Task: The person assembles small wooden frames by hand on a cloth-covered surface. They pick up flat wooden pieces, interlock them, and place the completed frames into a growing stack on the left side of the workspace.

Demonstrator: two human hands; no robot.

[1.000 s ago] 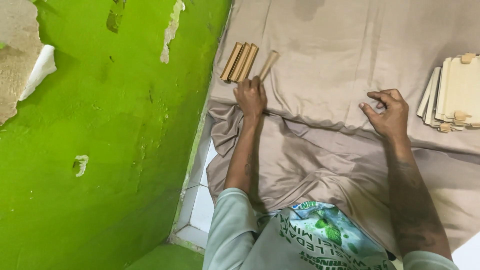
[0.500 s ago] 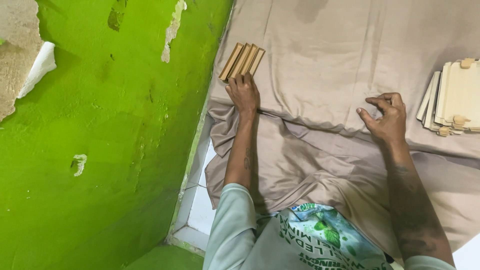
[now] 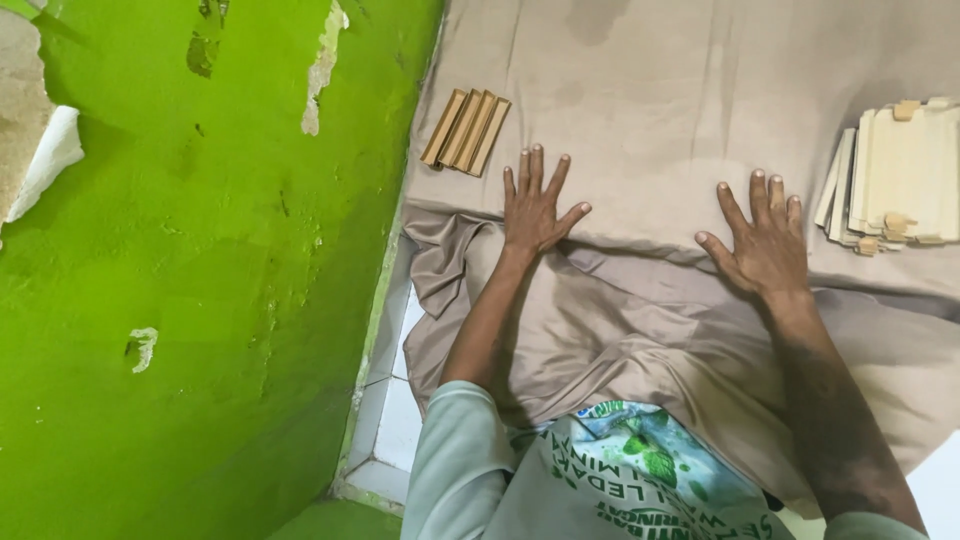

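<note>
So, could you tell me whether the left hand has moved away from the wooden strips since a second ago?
Yes. The left hand has drawn back toward the person from the row of wooden strips and now lies flat, fingers spread, on the beige sheet.

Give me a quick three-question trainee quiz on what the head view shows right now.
1. True or false: the left hand is holding one of the wooden strips.
2. Which lies nearer the green wall? A: the stack of pale panels; B: the wooden strips.
3. How does the right hand rest on the beige cloth?

Key:
1. False: it lies flat on the cloth, apart from the strips.
2. B.
3. Palm down, fingers spread, holding nothing.
</note>
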